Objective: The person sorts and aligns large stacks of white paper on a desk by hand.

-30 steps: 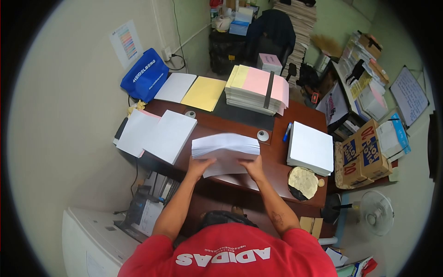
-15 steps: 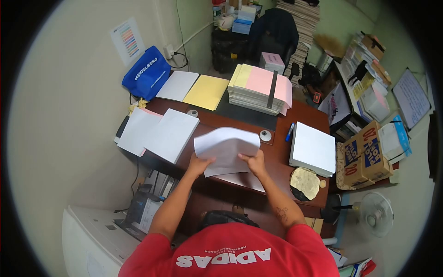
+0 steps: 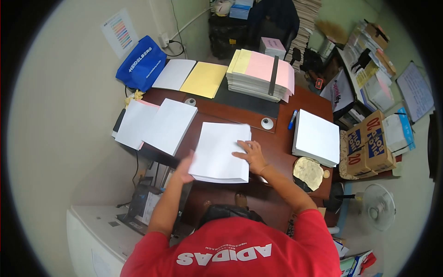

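A stack of white paper (image 3: 216, 150) lies flat at the front edge of the desk, its front side showing many sheets. My left hand (image 3: 185, 169) is upright against the stack's lower left edge, slightly blurred, with its fingers stretched along the side. On the right part of the top sheet rests my right hand (image 3: 251, 157), fingers spread. To the left, another white paper stack (image 3: 170, 125) overlaps a second white pile (image 3: 136, 123) with a pink sheet under it. A thick white stack (image 3: 316, 137) stands on the right, beside a blue marker (image 3: 292, 119).
Behind lie yellow paper (image 3: 204, 79), a white sheet pile (image 3: 174, 74) and a tall pink-and-yellow stack (image 3: 263, 76) with a dark strip across it. A blue bag (image 3: 141, 63) leans on the wall. A round pale object (image 3: 308, 174) sits at the desk's right front, near a fan (image 3: 378, 207).
The paper that was curled up between both hands now lies flat as a squared stack. My right hand has opened onto its top, and my left has moved to its left side.
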Demonstrator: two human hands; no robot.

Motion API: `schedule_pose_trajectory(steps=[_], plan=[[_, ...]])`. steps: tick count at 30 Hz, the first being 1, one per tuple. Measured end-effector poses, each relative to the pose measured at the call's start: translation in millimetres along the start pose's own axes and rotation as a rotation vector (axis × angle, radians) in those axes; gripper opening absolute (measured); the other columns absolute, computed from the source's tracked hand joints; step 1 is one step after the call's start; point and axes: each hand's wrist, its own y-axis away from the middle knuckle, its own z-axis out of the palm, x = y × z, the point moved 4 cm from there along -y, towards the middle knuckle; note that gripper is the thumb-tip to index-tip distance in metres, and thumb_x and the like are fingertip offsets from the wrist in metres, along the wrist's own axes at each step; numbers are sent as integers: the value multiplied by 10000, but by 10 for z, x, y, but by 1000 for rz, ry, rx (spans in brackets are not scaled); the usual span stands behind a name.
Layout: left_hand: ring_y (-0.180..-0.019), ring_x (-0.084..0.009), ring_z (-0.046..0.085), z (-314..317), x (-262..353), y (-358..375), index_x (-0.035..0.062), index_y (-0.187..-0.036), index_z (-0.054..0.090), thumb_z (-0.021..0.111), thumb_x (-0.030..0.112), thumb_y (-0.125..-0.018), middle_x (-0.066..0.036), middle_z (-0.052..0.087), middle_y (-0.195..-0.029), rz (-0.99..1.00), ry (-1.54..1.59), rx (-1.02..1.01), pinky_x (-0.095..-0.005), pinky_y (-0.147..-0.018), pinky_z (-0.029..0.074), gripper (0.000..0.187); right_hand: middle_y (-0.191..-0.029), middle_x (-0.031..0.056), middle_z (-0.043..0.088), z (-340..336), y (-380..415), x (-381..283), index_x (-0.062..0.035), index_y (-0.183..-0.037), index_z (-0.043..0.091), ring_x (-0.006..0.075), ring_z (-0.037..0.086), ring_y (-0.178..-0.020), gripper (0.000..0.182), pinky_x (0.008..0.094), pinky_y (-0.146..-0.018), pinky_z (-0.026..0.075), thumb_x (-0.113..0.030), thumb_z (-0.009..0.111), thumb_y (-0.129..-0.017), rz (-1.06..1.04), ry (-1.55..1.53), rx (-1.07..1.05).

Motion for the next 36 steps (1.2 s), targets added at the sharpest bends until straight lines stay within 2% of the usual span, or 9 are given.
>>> schedule_pose_trajectory(steps=[6, 8, 12, 16, 18, 21, 26, 32, 36], plan=[[-1147, -323, 597, -273, -573, -41, 27, -1348, 481, 618, 228, -951, -150, 582, -1281, -233, -19, 250, -490, -979, 490, 466, -1233, 187, 564, 477, 746, 394, -126, -1287, 566, 324, 584, -1049, 325, 401, -885, 508, -208, 522, -976, 737, -130, -7], [-1131, -315, 606, -206, -588, -1, -1, -1319, 497, 632, 241, -942, -163, 588, -1266, -152, -12, 229, -513, -979, 483, 468, -1196, 162, 607, 968, 1187, 578, -31, -1249, 552, 290, 649, -972, 407, 355, -800, 563, -354, 443, -1026, 1566, -1455, 0], [-1102, -317, 627, -123, -625, 9, -13, -1299, 524, 645, 226, -934, -176, 614, -1228, -201, -205, 328, -524, -914, 509, 452, -1145, 164, 652, 668, 626, 6, 14, -1241, 552, 248, 674, -1017, 536, 355, -821, 582, -445, 553, -963, 1484, -1797, -22], [-951, -373, 683, -16, -551, -65, -29, -1253, 577, 701, 204, -876, -191, 672, -1117, -94, -642, 388, -514, -823, 534, 461, -1055, 162, 684, 773, 659, 208, 53, -1251, 552, 202, 673, -925, 605, 341, -711, 539, -320, 733, -810, 1250, -938, -468], [-1074, -385, 635, 125, -430, -69, -68, -1185, 581, 737, 259, -835, -253, 653, -1120, -3, -1485, 673, -445, -896, 523, 503, -962, 228, 686, 814, 622, 84, 100, -1215, 518, 294, 682, -886, 595, 409, -764, 539, -263, 729, -793, 1227, -755, -488], [-1111, -413, 601, 473, -489, 40, -73, -1142, 581, 741, 265, -819, -290, 618, -1161, -79, -1476, 797, -435, -942, 496, 493, -895, 361, 630, 511, 354, -358, 109, -1069, 475, 503, 635, -837, 402, 541, -808, 498, -142, 652, -810, 917, -119, -385], [-1023, -379, 657, 198, -591, 62, -77, -1077, 642, 767, 237, -786, -262, 671, -1063, 105, -1379, 658, -423, -860, 528, 445, -957, 337, 644, 612, 591, 7, 103, -1110, 512, 489, 627, -934, 452, 505, -860, 495, -193, 685, -814, 876, -228, -333], [-963, -270, 676, 161, -290, -208, -96, -1247, 540, 731, 313, -870, -184, 660, -1123, -157, -209, 274, -402, -797, 566, 588, -1065, 330, 623, 399, 543, 5, 63, -1158, 496, 480, 611, -988, 461, 522, -898, 464, -222, 670, -840, 875, -240, -456], [-936, -360, 682, -241, -367, -570, -128, -1249, 510, 743, 311, -850, -235, 683, -1019, 179, -915, 460, -409, -796, 542, 637, -983, 270, 652, 600, 649, 232, 51, -1170, 527, 432, 644, -885, 477, 485, -800, 505, -246, 693, -836, 711, -350, -265]])
